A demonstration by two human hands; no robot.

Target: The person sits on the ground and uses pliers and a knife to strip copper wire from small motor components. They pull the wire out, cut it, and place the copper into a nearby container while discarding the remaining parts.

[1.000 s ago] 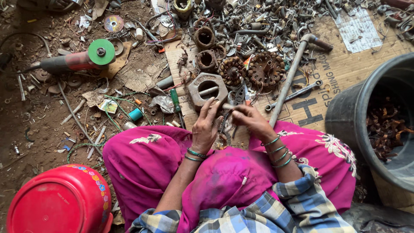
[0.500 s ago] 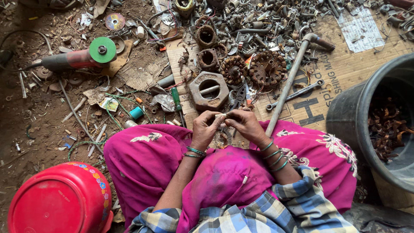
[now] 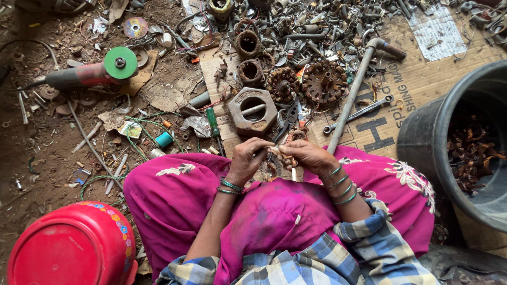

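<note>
- My left hand (image 3: 247, 158) and right hand (image 3: 309, 157) meet just above my lap, both clenched around 1 small pale part (image 3: 279, 153) pinched between the fingertips — it sits in the air in front of my knees, not on the ground.
- I judge the 2 hands are held this close so that one steadies the part while the other works at it; what exactly the part is, I cannot tell.
- Just beyond my hands, at the near edge of the flattened cardboard sheet (image 3: 422, 84), lies a rusty hexagonal metal casting (image 3: 252, 111), within easy reach, with pliers (image 3: 288, 119) beside it.
- Further up the cardboard are 2 rusty toothed rotors (image 3: 306, 83) side by side, and a heap of small scrap metal (image 3: 317, 31) fills its far edge — likely the stock pile.
- A long steel pipe (image 3: 354, 97) lies slanted across the cardboard, a spanner (image 3: 359, 113) near it.
- The cardboard is brown with large dark printed lettering near its right edge; a pale printed paper sheet (image 3: 435, 34) rests at its far right corner.
- A black bucket (image 3: 422, 142) at my right knee holds brownish scrap, placed close for dropping pieces in, I would say.
- On the bare ground to the left: an angle grinder with a green disc (image 3: 119, 63), and a red plastic pot (image 3: 68, 248) by my left knee.
</note>
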